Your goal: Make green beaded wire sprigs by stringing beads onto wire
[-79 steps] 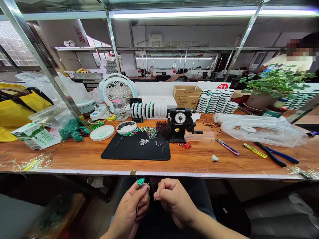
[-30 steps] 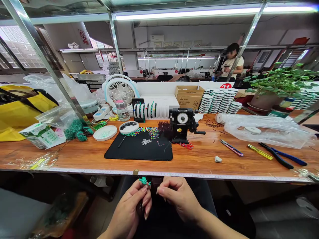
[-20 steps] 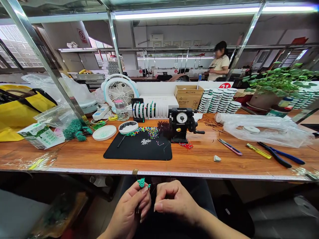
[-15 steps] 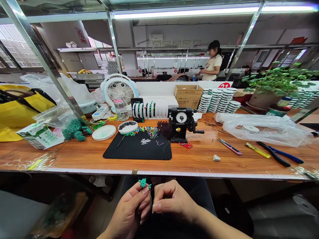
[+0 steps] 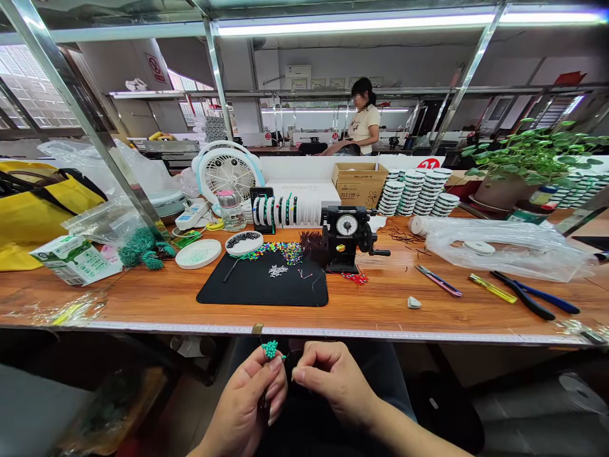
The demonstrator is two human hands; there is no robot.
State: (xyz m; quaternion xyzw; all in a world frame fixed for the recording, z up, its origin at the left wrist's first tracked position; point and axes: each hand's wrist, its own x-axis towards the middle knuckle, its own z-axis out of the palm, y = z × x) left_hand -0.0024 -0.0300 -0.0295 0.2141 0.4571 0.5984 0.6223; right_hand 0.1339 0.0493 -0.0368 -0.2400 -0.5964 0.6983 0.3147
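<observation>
Below the front edge of the wooden workbench (image 5: 143, 304), the left hand (image 5: 245, 393) pinches a small cluster of green beads (image 5: 270, 349), while the right hand (image 5: 333, 381) sits just beside it, fingertips drawn together.

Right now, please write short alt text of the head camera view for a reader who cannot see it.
A person's left hand pinches a small cluster of green beads, and the right hand is close beside it with its fingertips together. Beyond them, on a wooden workbench, lie a black mat, many colored beads and a black hand-cranked winder.
</observation>
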